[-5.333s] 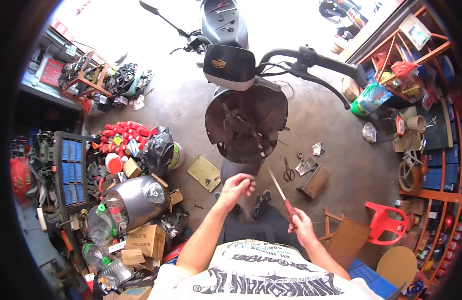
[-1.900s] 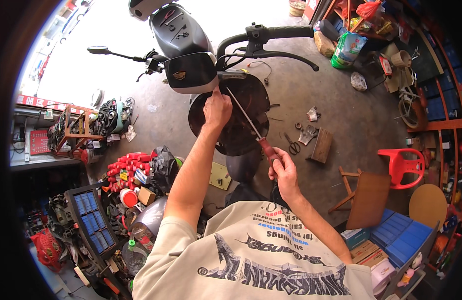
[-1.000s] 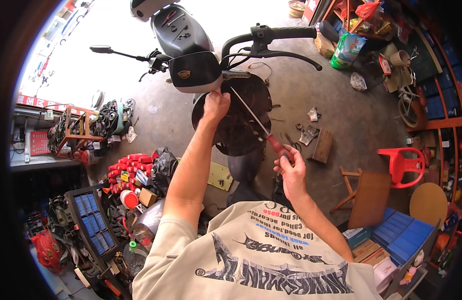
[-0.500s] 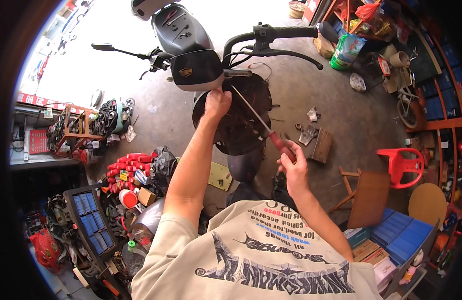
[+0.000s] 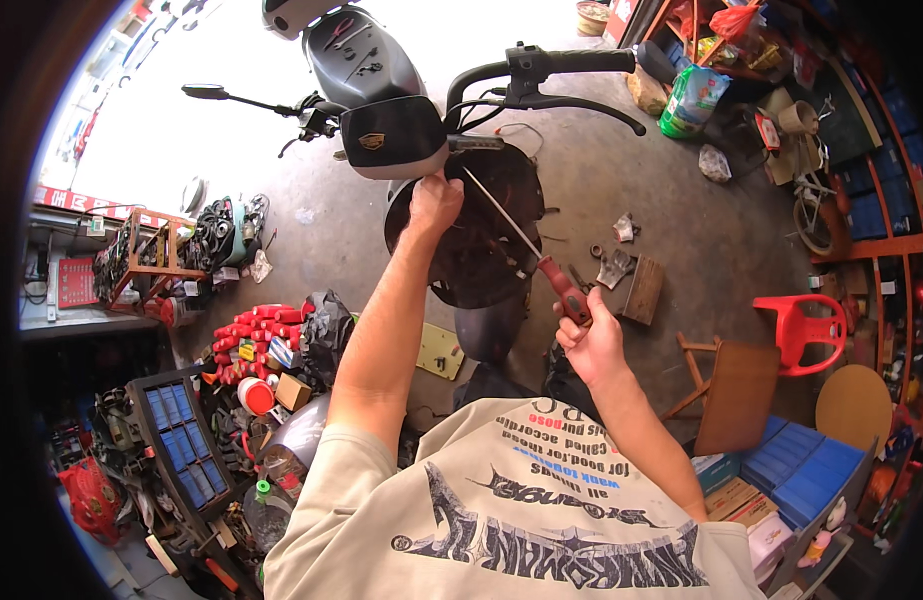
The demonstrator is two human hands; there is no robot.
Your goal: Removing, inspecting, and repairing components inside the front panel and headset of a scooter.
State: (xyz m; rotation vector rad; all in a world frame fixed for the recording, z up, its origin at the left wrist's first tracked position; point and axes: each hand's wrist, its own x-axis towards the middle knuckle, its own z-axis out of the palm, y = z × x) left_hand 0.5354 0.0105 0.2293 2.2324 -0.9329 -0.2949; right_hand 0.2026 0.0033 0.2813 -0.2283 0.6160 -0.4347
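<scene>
Right hand (image 5: 593,345) now lower on the screwdriver (image 5: 553,273); left hand (image 5: 437,206) unmoved.

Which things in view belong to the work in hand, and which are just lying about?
In the work:
screwdriver, in the right hand
scooter, left hand at its front

Apparently lying about:
red chair
wood block
round board
</scene>
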